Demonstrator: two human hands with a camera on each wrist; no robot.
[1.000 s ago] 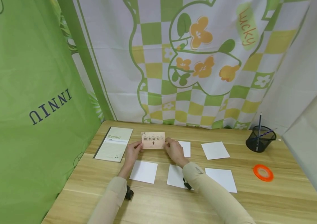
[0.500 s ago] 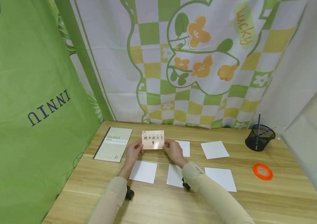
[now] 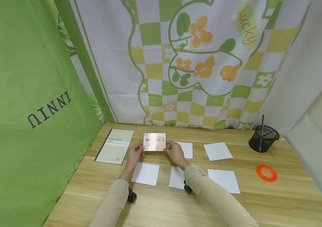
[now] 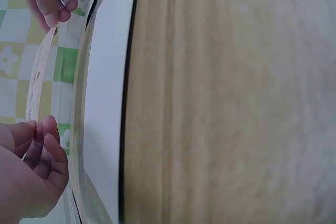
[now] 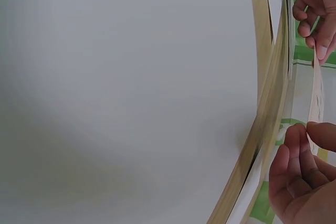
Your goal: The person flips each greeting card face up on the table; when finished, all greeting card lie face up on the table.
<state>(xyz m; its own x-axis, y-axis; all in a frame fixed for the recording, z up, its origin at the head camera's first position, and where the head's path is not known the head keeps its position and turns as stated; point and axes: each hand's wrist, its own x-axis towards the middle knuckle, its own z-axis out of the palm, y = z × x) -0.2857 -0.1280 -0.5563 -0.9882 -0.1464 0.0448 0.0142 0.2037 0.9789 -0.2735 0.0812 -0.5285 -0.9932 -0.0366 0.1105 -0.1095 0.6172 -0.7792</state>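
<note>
A small pinkish printed card point(image 3: 154, 146) with a row of dark Chinese characters is held up above the far part of the table, its face toward the head camera. My left hand point(image 3: 134, 154) pinches its left edge between thumb and fingers. At the opposite edge, my right hand point(image 3: 176, 154) pinches it the same way. Glare hides some of the middle characters. From the left wrist, the card point(image 4: 39, 77) appears nearly edge-on and slightly bowed. A white square paper point(image 3: 187, 150) lies partly hidden behind my right hand.
More white papers point(image 3: 145, 174) lie on the wooden table point(image 3: 161, 208), one partly under my right forearm. A Gambit notebook point(image 3: 115, 146) lies left of my hands. At right are an orange tape roll point(image 3: 259, 170) and a black mesh pen cup point(image 3: 259, 145). Printed curtains border the table.
The card stays between both hands and tilts slightly. A bright glare has appeared on it and spread up over the middle characters. The head view has shifted a little.
</note>
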